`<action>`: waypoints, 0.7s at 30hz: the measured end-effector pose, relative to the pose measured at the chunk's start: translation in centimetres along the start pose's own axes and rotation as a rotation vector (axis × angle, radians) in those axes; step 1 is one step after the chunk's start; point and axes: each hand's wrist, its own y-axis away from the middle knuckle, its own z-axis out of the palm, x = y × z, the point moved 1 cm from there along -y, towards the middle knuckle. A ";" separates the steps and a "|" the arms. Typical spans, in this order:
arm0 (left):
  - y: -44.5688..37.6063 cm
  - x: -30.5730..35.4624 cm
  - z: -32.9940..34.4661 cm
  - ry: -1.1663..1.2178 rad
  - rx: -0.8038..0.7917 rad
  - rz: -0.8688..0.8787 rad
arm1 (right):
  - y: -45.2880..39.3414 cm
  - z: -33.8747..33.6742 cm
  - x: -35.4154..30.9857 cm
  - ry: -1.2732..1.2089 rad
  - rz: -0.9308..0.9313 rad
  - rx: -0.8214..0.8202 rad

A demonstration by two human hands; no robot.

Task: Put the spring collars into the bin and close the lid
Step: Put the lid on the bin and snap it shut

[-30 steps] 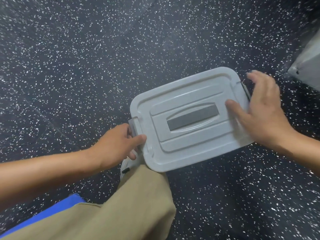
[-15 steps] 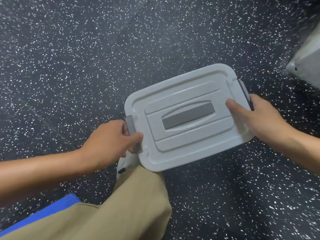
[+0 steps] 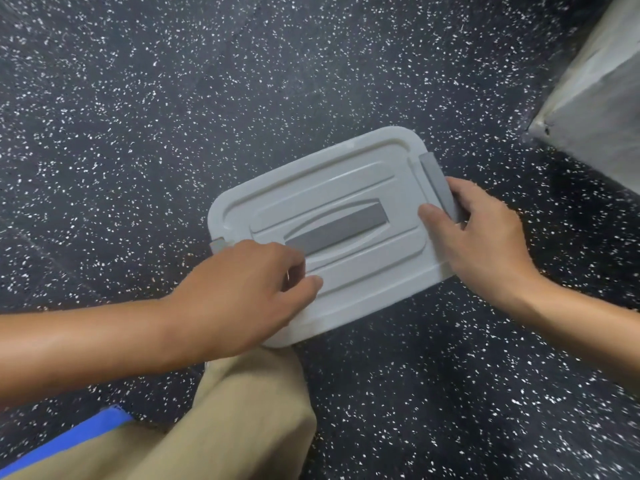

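A light grey bin with its lid (image 3: 332,188) on sits on the black speckled floor, in the middle of the view. The lid has a dark grey handle strip (image 3: 337,228) at its centre. My left hand (image 3: 242,292) lies over the lid's left end, thumb and curled fingers pressing on top; only a corner of the left latch (image 3: 218,244) shows. My right hand (image 3: 485,237) grips the right end, thumb on the lid and fingers around the dark grey right latch (image 3: 436,181). No spring collars are visible; the inside of the bin is hidden.
A pale grey block (image 3: 595,98) stands on the floor at the upper right, close to the bin. My knee in tan trousers (image 3: 242,410) is just below the bin, and a blue edge (image 3: 69,441) shows at the lower left.
My left hand has moved from the left latch up onto the lid's left end. My right hand's fingers have closed around the right latch, which now stands up beside the lid.
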 end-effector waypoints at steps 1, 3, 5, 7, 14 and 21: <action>-0.2 0.6 0.2 -0.002 0.000 0.024 | 0.0 -0.1 0.1 -0.016 0.009 -0.019; -0.7 1.6 0.5 -0.001 -0.001 0.061 | 0.2 -0.1 0.5 -0.034 0.026 -0.084; -2.1 2.8 1.1 0.014 0.013 0.120 | 0.8 -0.5 1.8 -0.040 0.032 -0.153; -2.7 3.8 1.5 0.039 0.044 0.181 | 2.0 -0.4 2.9 -0.026 0.013 -0.206; -4.6 6.2 4.2 -0.122 0.080 0.444 | 4.4 -0.3 6.3 -0.139 0.037 -0.306; -5.1 6.6 5.2 -0.267 0.097 0.502 | 5.2 0.8 7.6 -0.173 0.028 -0.366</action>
